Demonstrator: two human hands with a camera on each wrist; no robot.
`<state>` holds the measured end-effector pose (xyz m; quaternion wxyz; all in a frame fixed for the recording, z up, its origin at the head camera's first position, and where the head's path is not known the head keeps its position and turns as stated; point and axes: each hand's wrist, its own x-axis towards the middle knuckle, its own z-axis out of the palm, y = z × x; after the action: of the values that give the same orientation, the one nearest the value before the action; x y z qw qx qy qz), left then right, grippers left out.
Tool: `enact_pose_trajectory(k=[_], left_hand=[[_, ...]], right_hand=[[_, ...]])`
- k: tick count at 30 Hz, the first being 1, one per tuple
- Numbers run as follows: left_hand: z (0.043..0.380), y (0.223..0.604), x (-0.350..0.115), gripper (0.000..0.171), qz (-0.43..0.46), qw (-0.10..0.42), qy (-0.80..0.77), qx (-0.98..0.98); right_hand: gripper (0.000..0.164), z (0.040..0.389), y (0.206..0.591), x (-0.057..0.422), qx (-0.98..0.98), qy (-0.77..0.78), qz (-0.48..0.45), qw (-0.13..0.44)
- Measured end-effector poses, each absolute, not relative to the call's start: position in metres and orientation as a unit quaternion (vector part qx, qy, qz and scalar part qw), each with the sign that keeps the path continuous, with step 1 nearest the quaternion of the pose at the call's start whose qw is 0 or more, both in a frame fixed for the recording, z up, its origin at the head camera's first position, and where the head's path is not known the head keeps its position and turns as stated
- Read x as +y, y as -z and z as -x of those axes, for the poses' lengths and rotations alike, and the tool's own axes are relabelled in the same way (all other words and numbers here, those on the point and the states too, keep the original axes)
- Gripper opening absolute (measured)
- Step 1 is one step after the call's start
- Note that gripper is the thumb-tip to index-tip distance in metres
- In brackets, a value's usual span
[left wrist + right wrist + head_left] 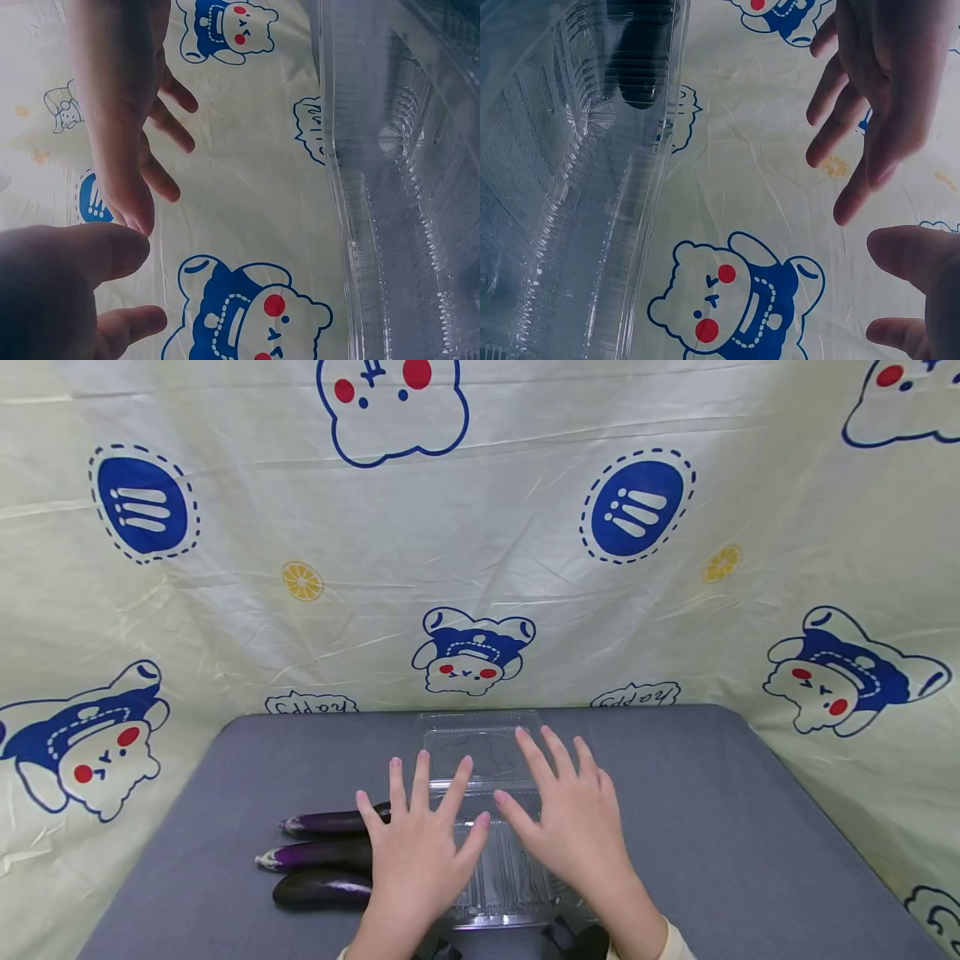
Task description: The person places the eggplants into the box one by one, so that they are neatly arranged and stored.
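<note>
Both hands hover over a clear plastic clamshell box [510, 872] lying open on the table, its lid [480, 747] folded back toward the far edge. My left hand [420, 852] has its fingers spread, palm down, over the box's left side, and holds nothing. Over the right side my right hand [577, 827] spreads its fingers likewise, also without a thing in it. Three dark purple eggplants lie left of the box: a far one [326, 823], a middle one [322, 856] and a near one [322, 890]. Their right ends are hidden behind my left hand.
A grey table [697, 827] carries all of these. Behind it hangs a pale curtain [525, 527] printed with cartoon bears. Dark straps [558, 935] show at the near edge below the box. Ribbed box walls [420, 225] fill the right of the left wrist view.
</note>
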<state>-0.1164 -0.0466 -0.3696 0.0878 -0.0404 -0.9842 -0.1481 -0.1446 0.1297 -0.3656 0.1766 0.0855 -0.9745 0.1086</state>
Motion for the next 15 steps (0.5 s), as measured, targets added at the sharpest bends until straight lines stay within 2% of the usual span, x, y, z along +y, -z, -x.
enact_pose_trajectory(k=[15], left_hand=[[0.118, 0.373, -0.083, 0.066, 0.009, 0.085, 0.132, -0.988]], right_hand=[[0.087, 0.142, 0.374, 0.152, -0.978, -0.120, -0.073, 0.154]])
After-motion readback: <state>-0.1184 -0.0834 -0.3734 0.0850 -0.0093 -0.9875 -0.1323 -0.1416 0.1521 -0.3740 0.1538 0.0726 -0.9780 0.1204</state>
